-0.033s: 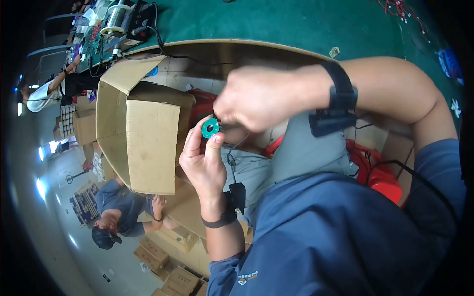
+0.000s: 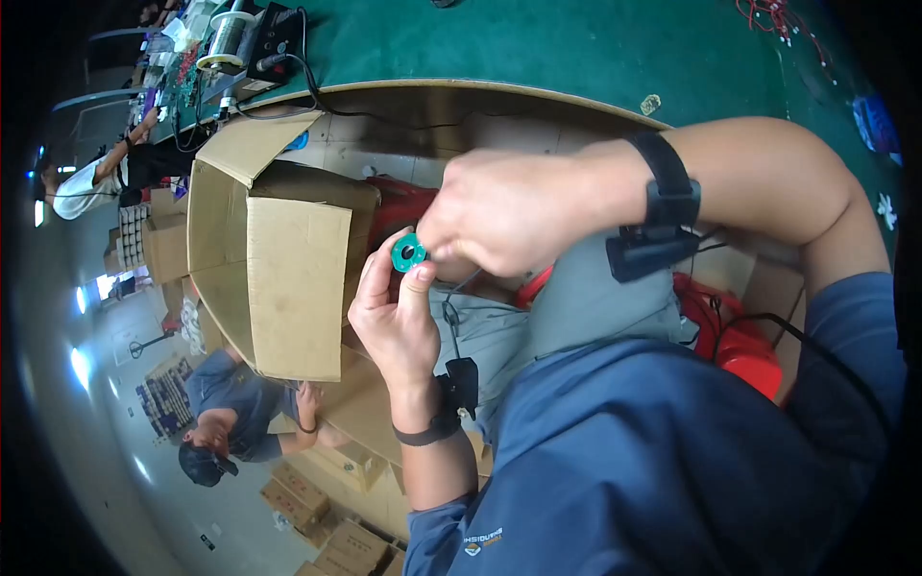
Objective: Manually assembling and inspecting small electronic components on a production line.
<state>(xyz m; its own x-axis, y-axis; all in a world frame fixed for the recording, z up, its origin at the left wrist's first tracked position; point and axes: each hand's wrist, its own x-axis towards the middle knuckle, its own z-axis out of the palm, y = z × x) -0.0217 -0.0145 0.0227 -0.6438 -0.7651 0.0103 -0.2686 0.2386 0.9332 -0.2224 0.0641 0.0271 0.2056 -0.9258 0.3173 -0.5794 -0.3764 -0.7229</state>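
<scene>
A flat green ring (image 2: 397, 253), round-holed and dotted with small marks, contrasts with the matt, creased brown cardboard box (image 2: 298, 288) at its 8 o'clock and the smooth green tabletop (image 2: 538, 48) toward 1 o'clock. The ring sits at the left hand's (image 2: 394, 331) 12 o'clock, pinched upright between thumb and fingers. At the ring's 2 o'clock, the right hand (image 2: 499, 216) is curled, fingertips by the rim; whether they grip anything I cannot tell. Compared with the earlier frame, the right hand has dropped toward 5 o'clock, while the left's pinch is nearly unchanged.
</scene>
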